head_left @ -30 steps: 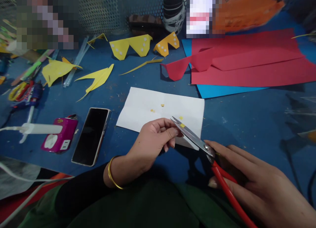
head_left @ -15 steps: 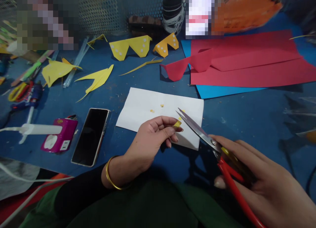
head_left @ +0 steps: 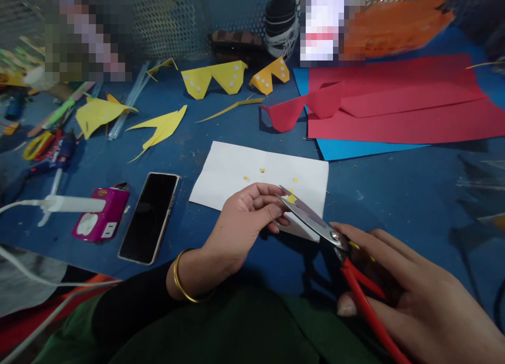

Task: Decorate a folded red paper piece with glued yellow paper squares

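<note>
Steel scissors (head_left: 335,236) moved in, blades (head_left: 309,216) around small yellow strip (head_left: 291,199), likely paper.

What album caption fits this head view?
Right hand holds red-handled scissors at a yellow scrap beside left hand, over white paper.

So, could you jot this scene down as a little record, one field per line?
Left hand: pinched, seemingly on a small yellow strip
Right hand: holding red-handled scissors
Blades: slightly apart, yellow strip between them
Beneath the blades: white sheet bearing yellow scraps
Beyond: yellow cutout, orange cutout, red cutout, all glasses-shaped
Back right: red paper over blue paper
Left side: dark-screened phone, pink power adapter
</note>
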The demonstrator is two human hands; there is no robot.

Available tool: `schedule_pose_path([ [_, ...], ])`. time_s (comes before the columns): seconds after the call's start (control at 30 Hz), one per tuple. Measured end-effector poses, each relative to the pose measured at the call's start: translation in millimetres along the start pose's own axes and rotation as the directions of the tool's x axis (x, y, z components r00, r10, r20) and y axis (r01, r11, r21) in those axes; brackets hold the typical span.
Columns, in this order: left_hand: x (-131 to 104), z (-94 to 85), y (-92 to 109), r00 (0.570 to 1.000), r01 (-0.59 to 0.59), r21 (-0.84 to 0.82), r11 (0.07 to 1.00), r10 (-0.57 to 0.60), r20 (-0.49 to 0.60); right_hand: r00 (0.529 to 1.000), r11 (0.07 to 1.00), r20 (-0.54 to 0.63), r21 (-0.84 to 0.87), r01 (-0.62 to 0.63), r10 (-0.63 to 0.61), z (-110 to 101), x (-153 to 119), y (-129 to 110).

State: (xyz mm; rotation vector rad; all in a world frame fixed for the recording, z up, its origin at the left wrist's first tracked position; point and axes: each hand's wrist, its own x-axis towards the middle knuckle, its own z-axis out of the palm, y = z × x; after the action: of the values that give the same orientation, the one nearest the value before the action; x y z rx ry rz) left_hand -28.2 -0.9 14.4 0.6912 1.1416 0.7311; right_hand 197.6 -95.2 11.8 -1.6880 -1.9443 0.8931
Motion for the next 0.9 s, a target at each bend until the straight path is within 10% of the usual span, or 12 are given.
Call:
schedule_pose_path([
  [0.9, -1.1, 1.5, -1.0, 0.999, 0.045, 0.039, 0.998, -0.046, 0.014, 0.999, 0.996, 0.026, 0.074, -0.049, 0.048, -1.4, 4.3, -7.1],
])
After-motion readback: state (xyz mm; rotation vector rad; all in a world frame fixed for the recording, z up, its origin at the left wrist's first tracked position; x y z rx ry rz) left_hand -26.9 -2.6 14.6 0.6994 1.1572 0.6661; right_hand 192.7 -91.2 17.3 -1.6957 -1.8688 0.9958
